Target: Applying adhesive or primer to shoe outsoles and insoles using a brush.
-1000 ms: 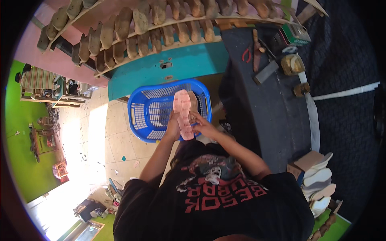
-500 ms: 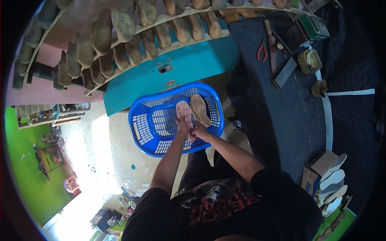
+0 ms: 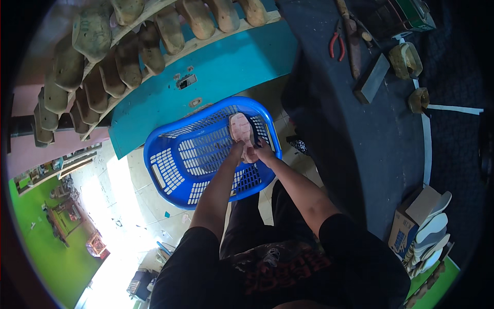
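A pinkish shoe insole with faint print is held over the right part of a blue plastic basket. My left hand is closed on its left side, below the wide end. My right hand grips near its lower right edge, with the fingertips partly hidden. Along the insole's right side a darker edge shows, perhaps a second sole beneath; the overlap keeps me from telling.
Wooden shoe lasts line racks at the upper left, above a turquoise panel. On the dark-covered table at the right lie red-handled pliers and a dark block. A cardboard box stands beside stacked soles.
Both hands have moved up a little with the pink insole. The beige sole seen separately at the basket's right is no longer apart from it. The whole view has shifted.
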{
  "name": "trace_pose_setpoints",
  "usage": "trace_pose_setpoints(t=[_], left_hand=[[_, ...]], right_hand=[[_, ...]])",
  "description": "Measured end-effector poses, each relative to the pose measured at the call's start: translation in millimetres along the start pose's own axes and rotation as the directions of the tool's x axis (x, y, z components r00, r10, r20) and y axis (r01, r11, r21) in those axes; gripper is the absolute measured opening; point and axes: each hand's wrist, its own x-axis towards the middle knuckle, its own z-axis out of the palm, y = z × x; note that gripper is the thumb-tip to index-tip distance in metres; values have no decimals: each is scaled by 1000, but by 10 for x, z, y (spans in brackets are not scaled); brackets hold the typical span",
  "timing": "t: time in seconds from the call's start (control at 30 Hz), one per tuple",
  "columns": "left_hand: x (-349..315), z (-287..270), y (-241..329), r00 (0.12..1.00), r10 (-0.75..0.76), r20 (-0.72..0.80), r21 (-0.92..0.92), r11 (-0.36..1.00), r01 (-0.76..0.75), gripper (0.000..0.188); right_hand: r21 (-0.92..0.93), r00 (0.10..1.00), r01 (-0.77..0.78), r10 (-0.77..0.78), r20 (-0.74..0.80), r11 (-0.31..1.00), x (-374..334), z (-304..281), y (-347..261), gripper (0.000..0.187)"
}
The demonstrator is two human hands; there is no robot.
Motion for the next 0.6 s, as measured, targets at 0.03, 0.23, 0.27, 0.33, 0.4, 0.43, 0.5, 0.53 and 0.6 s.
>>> trace_pose_setpoints(t=[0.03, 0.23, 0.27, 0.33, 0.4, 0.43, 0.5, 0.53, 0.6], left_hand=[[-15, 11, -10, 999, 33, 30, -8, 999, -32, 71], [-279, -340, -60, 994, 90, 57, -218, 973, -75, 41], [-348, -439, -65, 992, 81, 100, -282, 958, -50, 44], [-589, -558, -216, 997, 66, 52, -102, 993, -60, 52], [-842, -173, -3, 992, 67, 107, -66, 996, -60, 54], [-902, -343, -68, 993, 39, 109, -42, 999, -35, 56], [-973, -567, -120, 995, 10, 103, -8, 1000, -9, 58], [-999, -619, -101, 994, 16, 109, -6, 1000, -15, 58], [-1168, -575, -182, 991, -1, 137, 31, 1000, -3, 58]], right_hand=[[3, 1000, 1, -1, -13, 1000, -1, -49, 47, 62], [235, 958, 13, -79, 276, 972, -658, -1, -251, 47], [79, 960, 80, -98, 263, 994, -800, -3, -363, 45], [-31, 927, 4, 8, 374, 1000, -1099, -132, -555, 40], [-13, 958, 73, -67, 278, 997, -991, -589, -211, 36], [7, 957, 106, -104, 271, 994, -1052, -602, -357, 36], [-123, 963, -22, 54, 264, 992, -1383, -627, -485, 37], [-104, 967, -14, 40, 252, 994, -1390, -711, -555, 37], [-61, 993, 6, 1, 114, 998, -1434, -967, -418, 38]])
